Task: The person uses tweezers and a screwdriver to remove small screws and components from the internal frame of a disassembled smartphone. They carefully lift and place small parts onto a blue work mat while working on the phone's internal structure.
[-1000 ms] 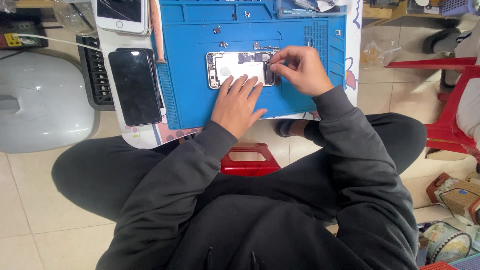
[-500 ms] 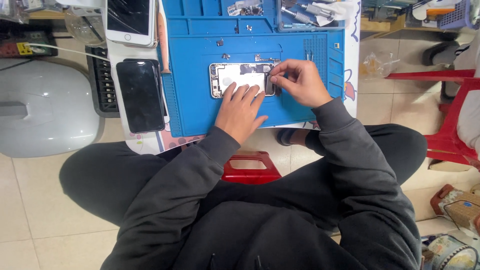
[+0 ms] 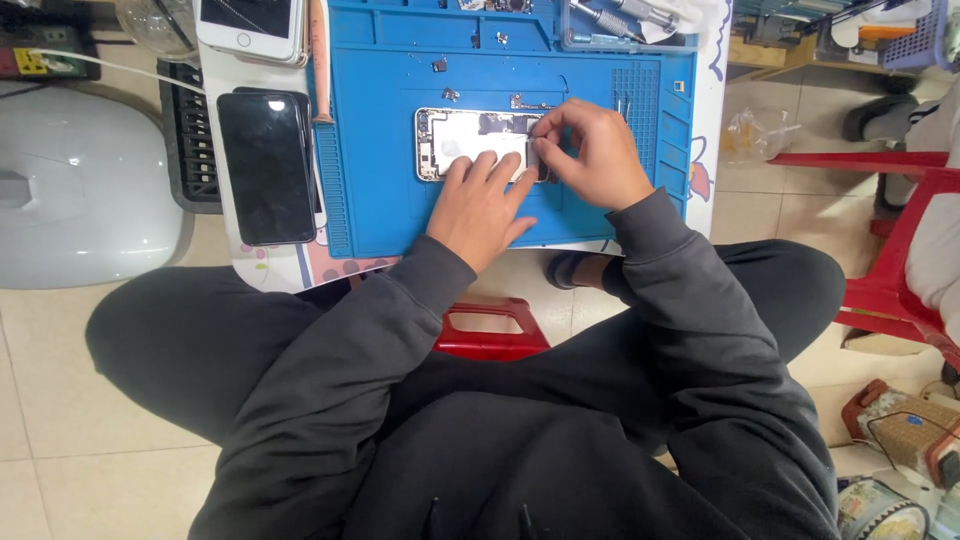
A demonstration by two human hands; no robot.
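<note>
While the opened white rectangular phone body (image 3: 478, 143) lies on the blue rubber work mat (image 3: 400, 200) (atop the table), the left hand (image 3: 483, 205) presses it, fingers spread; the right hand (image 3: 590, 152) pinches its right end.

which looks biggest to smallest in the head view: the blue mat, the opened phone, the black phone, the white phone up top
1. blue mat
2. black phone
3. opened phone, partly hidden by both hands, so close to the black phone
4. white phone, cut off by the frame edge, so unsure

Floor: pale beige glossy tiles (image 3: 60, 440)
Seating: red plastic stool (image 3: 490, 333); red plastic chair (image 3: 885, 235) to the right
</note>
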